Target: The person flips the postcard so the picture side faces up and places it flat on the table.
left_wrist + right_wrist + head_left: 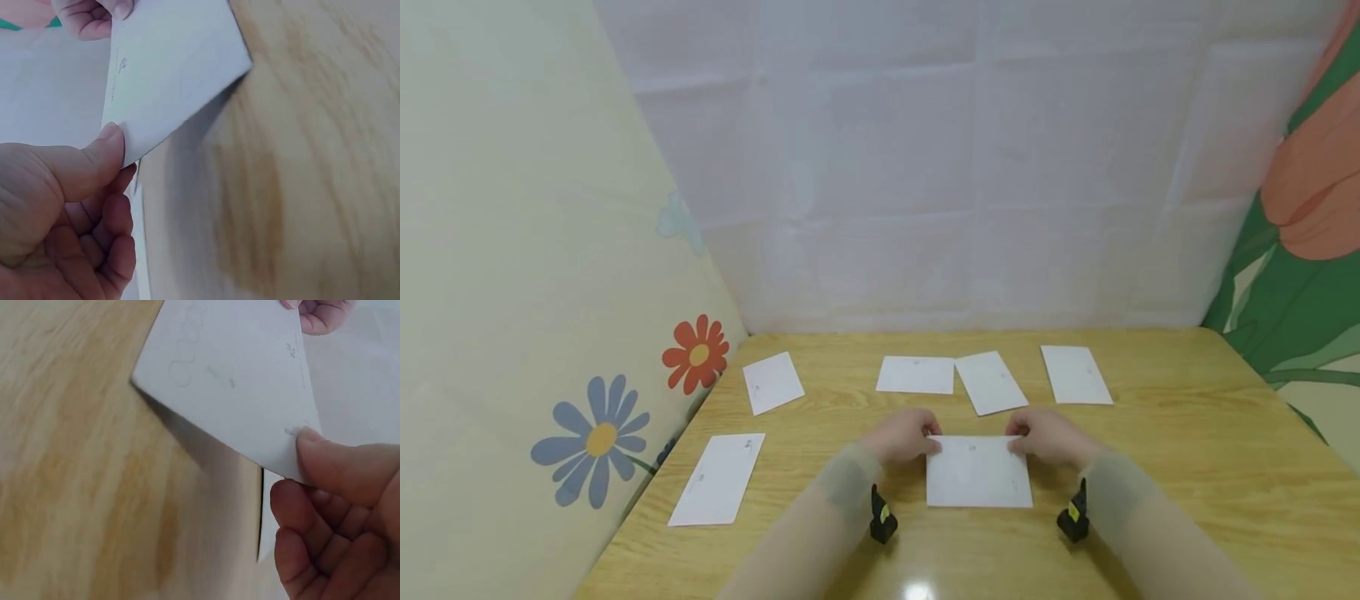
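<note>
Between my two hands is a white card (978, 479) with small printed marks. My left hand (907, 435) pinches its far left corner, thumb on top and fingers curled beneath. At the far right corner, my right hand (1051, 435) grips it the same way. The right wrist view shows faint grey writing on the face of the card (219, 381). In both wrist views the card's far edge is raised, and a shadow falls on the wood under it. Just beyond the hands lie a white card (915, 375) and a tilted one (991, 383).
More white cards lie flat on the wooden table (1187, 467): one at the back right (1076, 375), a card at the back left (772, 383), and a larger card (718, 481) at the left. A white cloth (925, 167) hangs behind the table, with flowered cloth at both sides.
</note>
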